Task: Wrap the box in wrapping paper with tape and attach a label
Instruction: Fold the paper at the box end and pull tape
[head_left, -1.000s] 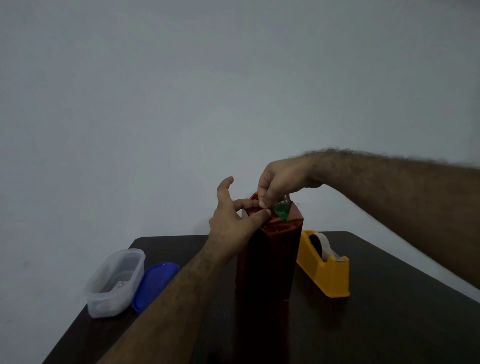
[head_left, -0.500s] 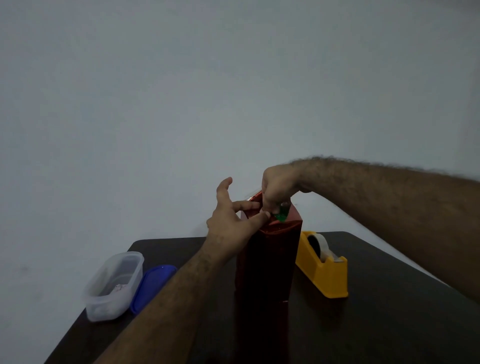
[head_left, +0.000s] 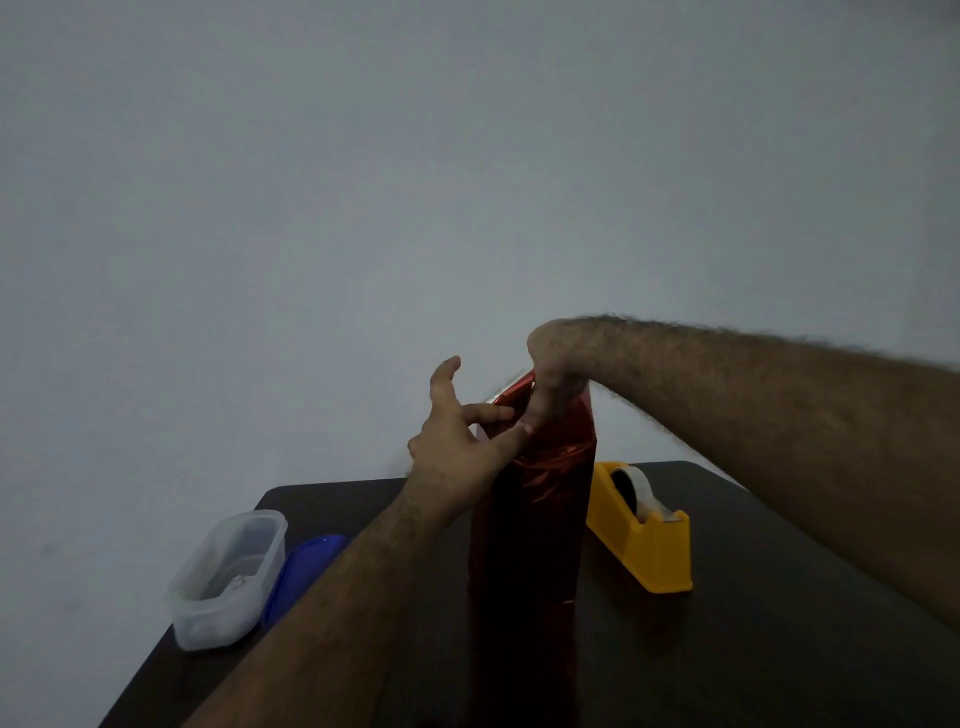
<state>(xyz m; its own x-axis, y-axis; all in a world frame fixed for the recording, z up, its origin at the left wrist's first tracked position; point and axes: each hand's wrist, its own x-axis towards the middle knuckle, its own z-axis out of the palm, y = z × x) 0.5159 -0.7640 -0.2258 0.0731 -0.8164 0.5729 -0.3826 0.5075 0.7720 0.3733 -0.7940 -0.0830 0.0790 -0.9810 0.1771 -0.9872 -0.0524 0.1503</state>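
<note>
Standing upright mid-bench (head_left: 779, 649), red-wrapped box (head_left: 530, 545), just beside yellow tape dispenser (head_left: 641, 535). Left hand (head_left: 457, 447) touching top edge with extended fingers (head_left: 511, 439), thumb raised apart. Right hand (head_left: 553, 374) bending down over the top fold, apparently pressing; blurred, so finger state impossible to tell. Sitting far left, clear container (head_left: 228, 577) and blue lid (head_left: 304, 571).

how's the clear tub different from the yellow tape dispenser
The clear tub is see-through plastic and lies left of the red wrapped box; the yellow tape dispenser is opaque and lies right of it. The tub is open, with its blue lid beside it; the dispenser carries a tape roll. Both rest untouched on the dark table.
</note>
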